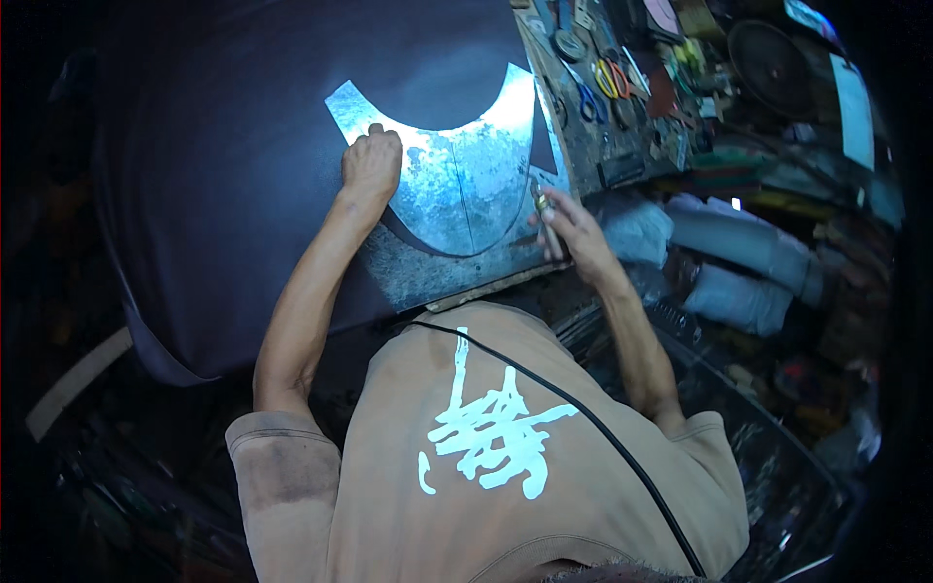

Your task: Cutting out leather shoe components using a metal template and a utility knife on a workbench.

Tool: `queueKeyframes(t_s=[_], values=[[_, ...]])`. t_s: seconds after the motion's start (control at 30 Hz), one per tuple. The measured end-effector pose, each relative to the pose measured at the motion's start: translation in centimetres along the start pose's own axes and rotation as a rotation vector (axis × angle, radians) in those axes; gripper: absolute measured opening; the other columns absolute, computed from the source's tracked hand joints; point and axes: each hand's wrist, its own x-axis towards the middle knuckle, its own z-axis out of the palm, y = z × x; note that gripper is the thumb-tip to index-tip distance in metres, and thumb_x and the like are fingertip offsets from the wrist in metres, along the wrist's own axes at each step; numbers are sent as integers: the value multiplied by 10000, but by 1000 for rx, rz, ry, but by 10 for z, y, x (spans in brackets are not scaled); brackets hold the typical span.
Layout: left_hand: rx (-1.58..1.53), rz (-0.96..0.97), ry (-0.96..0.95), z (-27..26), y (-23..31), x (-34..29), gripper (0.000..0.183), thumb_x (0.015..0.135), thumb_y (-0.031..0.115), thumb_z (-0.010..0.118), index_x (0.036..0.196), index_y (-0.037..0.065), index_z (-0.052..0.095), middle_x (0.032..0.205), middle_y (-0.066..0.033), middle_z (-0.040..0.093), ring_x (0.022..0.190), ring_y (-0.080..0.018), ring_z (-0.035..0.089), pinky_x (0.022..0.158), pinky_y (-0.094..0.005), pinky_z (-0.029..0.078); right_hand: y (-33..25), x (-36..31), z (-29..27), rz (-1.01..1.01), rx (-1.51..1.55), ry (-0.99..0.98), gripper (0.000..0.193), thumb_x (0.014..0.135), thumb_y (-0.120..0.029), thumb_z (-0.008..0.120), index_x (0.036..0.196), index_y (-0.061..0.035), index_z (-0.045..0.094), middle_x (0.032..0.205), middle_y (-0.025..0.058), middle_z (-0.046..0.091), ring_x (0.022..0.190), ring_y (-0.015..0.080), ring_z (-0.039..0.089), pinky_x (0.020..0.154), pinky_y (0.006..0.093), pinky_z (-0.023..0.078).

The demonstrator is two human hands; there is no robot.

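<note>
A shiny, stained sheet-metal template (457, 185), shaped like a wide U with a rounded lower end, lies on dark brown sheet material (233, 146) that looks like leather. My left hand (372, 163) is closed and rests on the template's left arm; what its curled fingers hold, if anything, is hidden. To the right of the template, my right hand (575, 233) grips a slim hand tool (544, 212) with a brass-coloured collar and a pale handle. Its upper end points toward the template's right edge; whether it touches is too small to tell.
On the worktable's right side (583, 146) lie blue-handled scissors (591, 105), orange-and-yellow-handled scissors (612, 78) and a round tape-like item (569, 45). Wrapped rolls (739, 238) sit beyond its right edge. A black cable (583, 408) crosses my shirt front. Brown material hangs over the left edge.
</note>
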Motion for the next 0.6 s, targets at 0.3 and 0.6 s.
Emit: queueKeyframes(t_s=[0.3, 0.6], values=[[62, -212, -167, -44, 9, 17, 696, 696, 300, 848, 1234, -33, 558, 1345, -201, 497, 1277, -366, 472, 1036, -513, 402, -122, 225, 51, -831, -996, -405, 305, 921, -265, 626, 1182, -123, 697, 1109, 146, 703, 1015, 323, 665, 899, 395, 518], [23, -335, -267, -47, 10, 30, 960, 645, 300, 886, 1409, -19, 400, 1522, -201, 335, 1432, -369, 297, 1129, -540, 325, -151, 335, 152, -1133, -1215, -800, 311, 926, -294, 618, 1158, -108, 711, 1116, 116, 703, 1033, 314, 659, 926, 402, 515]])
